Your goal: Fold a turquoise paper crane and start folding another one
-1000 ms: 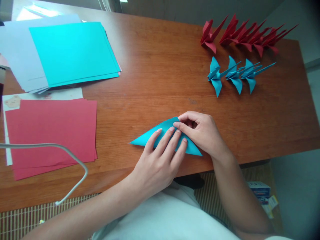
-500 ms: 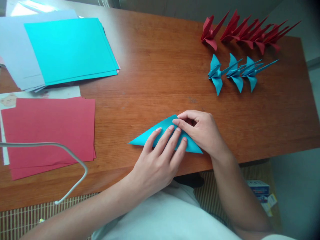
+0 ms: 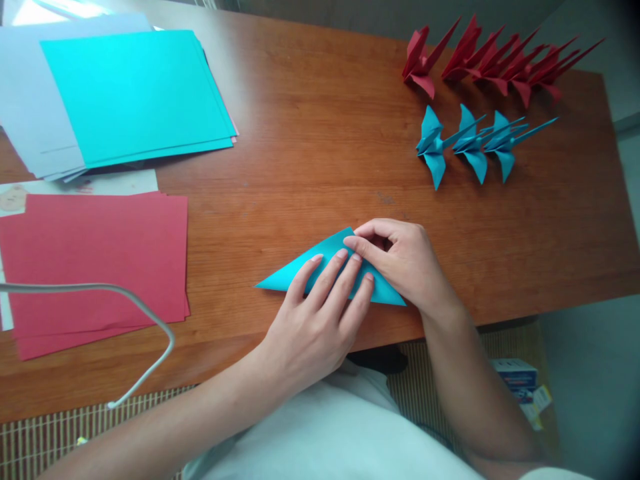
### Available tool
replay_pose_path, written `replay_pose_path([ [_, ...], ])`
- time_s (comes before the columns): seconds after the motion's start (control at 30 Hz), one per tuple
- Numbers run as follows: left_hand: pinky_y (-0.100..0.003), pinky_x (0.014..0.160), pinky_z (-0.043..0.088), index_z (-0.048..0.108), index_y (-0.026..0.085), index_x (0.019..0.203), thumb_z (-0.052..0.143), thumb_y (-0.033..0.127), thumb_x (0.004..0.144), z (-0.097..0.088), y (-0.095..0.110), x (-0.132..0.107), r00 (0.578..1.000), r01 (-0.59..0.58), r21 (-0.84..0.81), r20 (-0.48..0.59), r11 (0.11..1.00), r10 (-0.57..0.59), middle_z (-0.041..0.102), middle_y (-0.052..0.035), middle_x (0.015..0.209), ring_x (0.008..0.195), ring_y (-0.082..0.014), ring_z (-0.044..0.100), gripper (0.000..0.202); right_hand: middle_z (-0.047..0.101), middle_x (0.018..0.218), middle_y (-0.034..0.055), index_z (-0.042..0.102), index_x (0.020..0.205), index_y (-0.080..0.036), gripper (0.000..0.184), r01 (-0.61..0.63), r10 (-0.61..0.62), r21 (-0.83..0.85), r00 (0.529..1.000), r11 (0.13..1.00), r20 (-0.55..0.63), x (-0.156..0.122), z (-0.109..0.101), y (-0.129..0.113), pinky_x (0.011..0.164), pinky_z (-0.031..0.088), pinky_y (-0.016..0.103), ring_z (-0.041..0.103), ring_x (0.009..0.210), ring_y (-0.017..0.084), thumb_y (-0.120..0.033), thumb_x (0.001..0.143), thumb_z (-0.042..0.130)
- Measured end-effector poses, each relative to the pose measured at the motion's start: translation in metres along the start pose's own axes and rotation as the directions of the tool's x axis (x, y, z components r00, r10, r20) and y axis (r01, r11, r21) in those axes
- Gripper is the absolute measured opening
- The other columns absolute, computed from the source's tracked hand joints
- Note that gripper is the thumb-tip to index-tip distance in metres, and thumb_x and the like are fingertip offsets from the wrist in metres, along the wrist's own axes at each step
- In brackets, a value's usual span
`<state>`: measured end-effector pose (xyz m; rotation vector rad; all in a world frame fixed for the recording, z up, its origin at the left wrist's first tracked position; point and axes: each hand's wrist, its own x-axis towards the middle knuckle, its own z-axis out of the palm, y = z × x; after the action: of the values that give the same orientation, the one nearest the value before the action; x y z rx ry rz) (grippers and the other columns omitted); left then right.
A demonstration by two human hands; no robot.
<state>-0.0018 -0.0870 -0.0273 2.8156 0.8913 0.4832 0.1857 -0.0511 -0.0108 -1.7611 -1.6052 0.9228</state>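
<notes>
Atop wooden table [image 3: 300, 153], at frame centre, pressed folded blue paper [image 3: 330, 249] flat under splayed left hand [image 3: 320, 327], pinched its edge in right hand [image 3: 403, 260].

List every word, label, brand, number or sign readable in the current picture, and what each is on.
Nothing can be read.
Blue-and-white rectangular carton, lower right: print too blurred.
White-and-yellow rectangular piece beside it: any print too small.
White paper sheet partly under the red rectangular paper sheets: reddish marks too faint.
Folded turquoise paper triangle: no print visible.
</notes>
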Motion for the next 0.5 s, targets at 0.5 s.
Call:
replay_pose_path([
  [0.5, -0.056, 0.118, 0.034, 0.055, 0.01, 0.142, 0.058, 0.025, 0.095, 0.0002, -0.0002, 0.0004, 1.0, -0.003, -0.005, 0.002, 1.0, 0.003, 0.048, -0.0187, 0.155, 0.145, -0.037, 0.045, 0.049, 0.075, 0.078, -0.0003, 0.074, 0.078, -0.021, 0.018, 0.005, -0.005, 0.019, 1.0, 1.0, 0.006, 0.0, -0.0004, -0.0009, 0.061, 0.047, 0.025, 0.064, 0.067, 0.014, -0.033, 0.091, 0.07],
])
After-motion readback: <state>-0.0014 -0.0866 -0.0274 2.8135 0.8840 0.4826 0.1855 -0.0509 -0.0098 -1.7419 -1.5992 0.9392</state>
